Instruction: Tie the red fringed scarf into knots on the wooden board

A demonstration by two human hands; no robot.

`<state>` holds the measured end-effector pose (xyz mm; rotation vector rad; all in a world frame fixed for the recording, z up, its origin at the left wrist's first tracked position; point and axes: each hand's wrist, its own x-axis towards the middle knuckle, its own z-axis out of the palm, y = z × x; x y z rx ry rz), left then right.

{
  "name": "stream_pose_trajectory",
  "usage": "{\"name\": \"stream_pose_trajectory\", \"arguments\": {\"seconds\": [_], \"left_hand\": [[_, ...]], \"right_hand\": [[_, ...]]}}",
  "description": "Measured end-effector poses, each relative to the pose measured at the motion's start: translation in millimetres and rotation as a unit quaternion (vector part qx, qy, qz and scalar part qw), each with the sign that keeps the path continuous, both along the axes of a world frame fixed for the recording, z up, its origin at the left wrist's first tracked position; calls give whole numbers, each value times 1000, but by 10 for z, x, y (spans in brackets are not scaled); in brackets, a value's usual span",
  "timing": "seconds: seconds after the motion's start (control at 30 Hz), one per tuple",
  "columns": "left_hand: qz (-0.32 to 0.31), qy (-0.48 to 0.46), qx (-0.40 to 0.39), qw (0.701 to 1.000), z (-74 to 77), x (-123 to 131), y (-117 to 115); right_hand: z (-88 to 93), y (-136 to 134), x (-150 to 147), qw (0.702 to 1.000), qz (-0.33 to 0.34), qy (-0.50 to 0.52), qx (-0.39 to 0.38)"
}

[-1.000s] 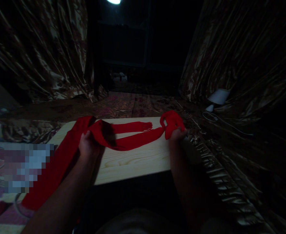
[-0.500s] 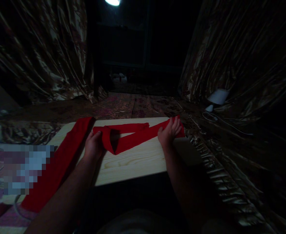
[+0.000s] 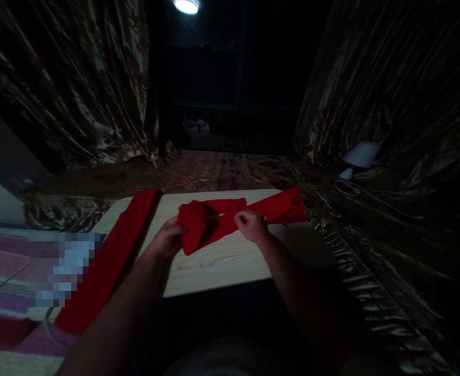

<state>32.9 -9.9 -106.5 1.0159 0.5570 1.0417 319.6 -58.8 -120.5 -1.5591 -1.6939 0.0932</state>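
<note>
A long red cloth strip (image 3: 220,230) lies doubled on a pale wooden tabletop, its near fold raised into a loop at the left. My left hand (image 3: 169,236) is closed on that loop, thumb in front and fingers behind. Over the middle of the strip, my right hand (image 3: 251,224) has its fingers curled together against the cloth; whether they pinch any of it cannot be made out. The strip's right end is rumpled at the table's far right corner. A second, wider red cloth band (image 3: 110,261) runs slantwise beside my left forearm, over the table's left side.
The wooden table (image 3: 214,277) has a rounded far left corner. At the left lies a striped cover (image 3: 2,292) with a cable and a blurred-out patch. A small white lamp (image 3: 361,155) with a cord stands at the right, before patterned curtains (image 3: 108,94). Fringed fabric hangs at right.
My right hand has left the strip's right end and moved left to its middle, fingers now curled. My left hand has shifted slightly right, and the loop it holds has turned and widened.
</note>
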Motion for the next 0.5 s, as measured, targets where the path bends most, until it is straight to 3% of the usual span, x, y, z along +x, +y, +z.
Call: {"name": "stream_pose_trajectory", "arguments": {"seconds": [0.07, 0.1, 0.23, 0.37, 0.5], "left_hand": [[-111, 58, 7, 992, -43, 24, -29], [-137, 78, 15, 987, -60, 34, -37], [-137, 132, 52, 980, -70, 53, -52], [-133, 171, 70, 974, -47, 50, -58], [-130, 181, 75, 972, -47, 55, -56]], "right_hand": [[26, -12, -17, 1000, 13, 18, 18], [50, -23, -43, 999, 32, 23, 34], [185, -55, -269, 983, 173, -1, 62], [271, 43, -528, 960, 279, -17, -22], [337, 198, -601, 928, 350, 69, -106]]}}
